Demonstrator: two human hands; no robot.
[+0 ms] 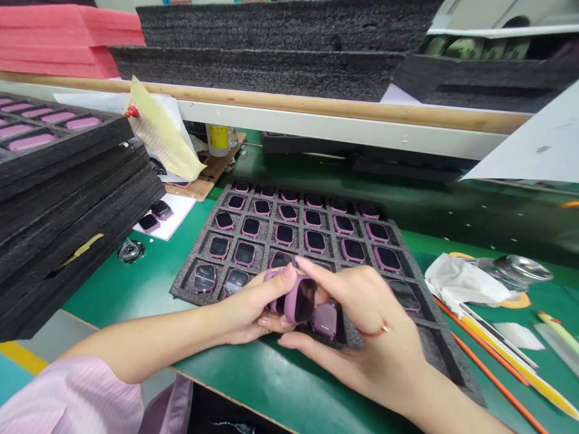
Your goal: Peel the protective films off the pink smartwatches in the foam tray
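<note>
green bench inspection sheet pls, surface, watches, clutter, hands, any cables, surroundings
surface: green bench mat, with a black foam tray lying on it
job's things: pink-framed smartwatches in rows in the tray's cells; one pink smartwatch held above the tray
clutter: crumpled white tissue, orange and yellow strips, silvery film
hands: left hand and right hand both on the held smartwatch
cables: nothing seen
surroundings: stacked black foam trays, a wood-edged shelf holding more black foam
</note>
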